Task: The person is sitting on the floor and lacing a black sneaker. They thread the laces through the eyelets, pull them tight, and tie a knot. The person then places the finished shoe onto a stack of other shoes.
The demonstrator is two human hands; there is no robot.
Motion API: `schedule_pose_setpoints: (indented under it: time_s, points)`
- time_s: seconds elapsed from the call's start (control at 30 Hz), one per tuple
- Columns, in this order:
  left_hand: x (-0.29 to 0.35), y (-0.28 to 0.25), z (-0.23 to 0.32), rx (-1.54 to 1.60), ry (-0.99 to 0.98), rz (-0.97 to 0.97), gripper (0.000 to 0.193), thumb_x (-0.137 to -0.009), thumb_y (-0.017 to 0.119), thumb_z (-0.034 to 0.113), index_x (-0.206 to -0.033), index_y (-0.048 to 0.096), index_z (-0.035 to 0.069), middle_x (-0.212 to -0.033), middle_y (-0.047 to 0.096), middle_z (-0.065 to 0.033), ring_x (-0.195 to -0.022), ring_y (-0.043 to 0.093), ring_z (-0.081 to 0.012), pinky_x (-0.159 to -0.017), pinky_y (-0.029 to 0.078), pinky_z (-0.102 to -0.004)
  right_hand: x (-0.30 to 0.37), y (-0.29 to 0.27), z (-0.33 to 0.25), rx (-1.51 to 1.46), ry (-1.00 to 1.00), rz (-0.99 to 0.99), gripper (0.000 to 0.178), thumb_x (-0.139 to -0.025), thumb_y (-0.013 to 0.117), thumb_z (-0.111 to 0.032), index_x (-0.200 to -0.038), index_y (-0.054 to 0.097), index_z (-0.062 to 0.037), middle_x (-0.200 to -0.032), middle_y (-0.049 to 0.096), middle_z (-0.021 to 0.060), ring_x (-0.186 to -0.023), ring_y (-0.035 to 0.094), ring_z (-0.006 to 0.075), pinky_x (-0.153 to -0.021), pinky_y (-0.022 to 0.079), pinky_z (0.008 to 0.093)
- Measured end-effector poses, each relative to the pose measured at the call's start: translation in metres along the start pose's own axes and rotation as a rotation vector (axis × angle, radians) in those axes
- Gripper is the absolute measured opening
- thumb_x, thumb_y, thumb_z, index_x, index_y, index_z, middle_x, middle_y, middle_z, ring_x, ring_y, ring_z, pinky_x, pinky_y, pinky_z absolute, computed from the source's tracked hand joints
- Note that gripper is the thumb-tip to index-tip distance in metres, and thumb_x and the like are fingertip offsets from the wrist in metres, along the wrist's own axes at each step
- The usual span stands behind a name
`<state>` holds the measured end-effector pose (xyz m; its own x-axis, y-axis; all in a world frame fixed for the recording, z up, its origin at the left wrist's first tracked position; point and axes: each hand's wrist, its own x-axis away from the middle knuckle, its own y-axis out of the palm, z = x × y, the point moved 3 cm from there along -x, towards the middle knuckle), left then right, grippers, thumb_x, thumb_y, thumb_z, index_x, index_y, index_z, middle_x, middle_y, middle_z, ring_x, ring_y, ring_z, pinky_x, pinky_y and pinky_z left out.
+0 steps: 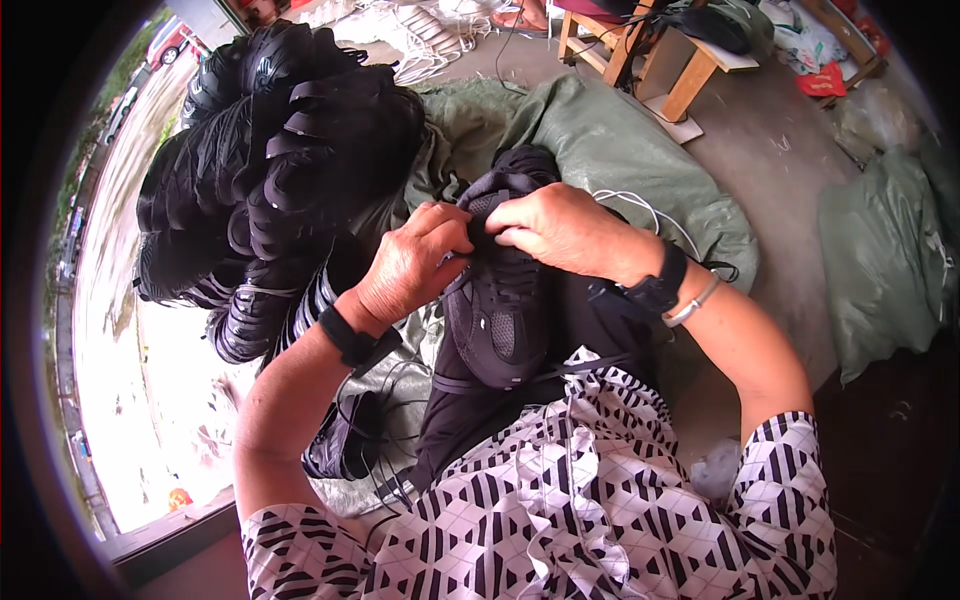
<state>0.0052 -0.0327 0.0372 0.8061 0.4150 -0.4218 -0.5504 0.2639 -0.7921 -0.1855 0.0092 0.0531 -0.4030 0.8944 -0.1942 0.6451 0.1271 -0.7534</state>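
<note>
A black shoe upper (pixel 500 325) with mesh panels and dark laces lies across my lap, its toe pointing toward me. My left hand (pixel 412 262) pinches its left edge near the top of the lacing. From the other side, my right hand (pixel 575 230) has its fingers closed at the tongue and top eyelets. Whether a lace end sits between those fingertips is hidden. Beyond my hands, more dark material (pixel 525 165) bunches at the far end of the upper.
To the left rises a big pile of bundled black shoe uppers (pixel 290 150). Another black upper (pixel 345 435) lies by my left elbow among loose cords. Green woven sacks (pixel 620 130) spread ahead, with a full sack (pixel 885 265) at right. A wooden stool (pixel 690 85) stands farther off.
</note>
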Motion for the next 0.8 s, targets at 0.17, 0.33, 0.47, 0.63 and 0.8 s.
schedule_pose_setpoints:
  time_s: [0.17, 0.33, 0.47, 0.63, 0.8]
  points:
    - [0.004, 0.005, -0.003, 0.031, -0.057, 0.063, 0.031, -0.062, 0.073, -0.008, -0.085, 0.057, 0.004, -0.100, 0.062, -0.0112, -0.095, 0.062, -0.0289, -0.079, 0.053, -0.0373, -0.017, 0.017, -0.002, 0.127, -0.121, -0.120, 0.010, -0.079, 0.063, -0.011, -0.088, 0.067, -0.0082, -0.077, 0.066, 0.0171, -0.080, 0.065, 0.0362, -0.073, 0.051, 0.0453]
    - [0.000, 0.004, -0.006, 0.126, -0.133, 0.049, 0.031, -0.065, 0.071, -0.010, -0.090, 0.058, 0.004, -0.102, 0.063, -0.0112, -0.095, 0.062, -0.0302, -0.083, 0.052, -0.0360, -0.014, 0.017, -0.003, 0.226, -0.165, -0.073, 0.005, -0.079, 0.063, -0.013, -0.080, 0.063, -0.0080, -0.075, 0.065, 0.0167, -0.077, 0.065, 0.0355, -0.068, 0.051, 0.0458]
    - [-0.011, -0.006, 0.002, 0.160, -0.140, -0.024, 0.026, -0.071, 0.068, -0.003, -0.094, 0.062, 0.006, -0.103, 0.061, -0.0113, -0.102, 0.061, -0.0329, -0.085, 0.053, -0.0378, -0.013, -0.009, 0.023, 0.150, -0.101, 0.111, 0.008, -0.082, 0.064, -0.016, -0.084, 0.066, -0.0078, -0.070, 0.064, 0.0138, -0.066, 0.065, 0.0281, -0.060, 0.051, 0.0384]
    - [-0.021, -0.003, 0.018, -0.084, -0.127, -0.140, 0.017, -0.075, 0.074, 0.017, -0.085, 0.066, 0.006, -0.103, 0.058, -0.0111, -0.104, 0.057, -0.0313, -0.083, 0.052, -0.0405, 0.010, -0.055, 0.059, -0.221, 0.401, 0.044, 0.019, -0.093, 0.059, -0.018, -0.087, 0.064, -0.0008, -0.065, 0.061, 0.0008, -0.051, 0.050, 0.0027, -0.046, 0.040, 0.0204]
    - [-0.041, 0.017, 0.035, -0.317, -0.337, -0.195, 0.025, -0.072, 0.080, 0.026, -0.075, 0.064, 0.008, -0.092, 0.056, -0.0081, -0.095, 0.056, -0.0293, -0.077, 0.051, -0.0397, 0.042, -0.030, 0.032, -0.992, 0.572, -0.170, 0.026, -0.096, 0.057, -0.026, -0.089, 0.060, -0.0017, -0.064, 0.064, 0.0116, -0.036, 0.037, 0.0033, -0.034, 0.027, 0.0188]
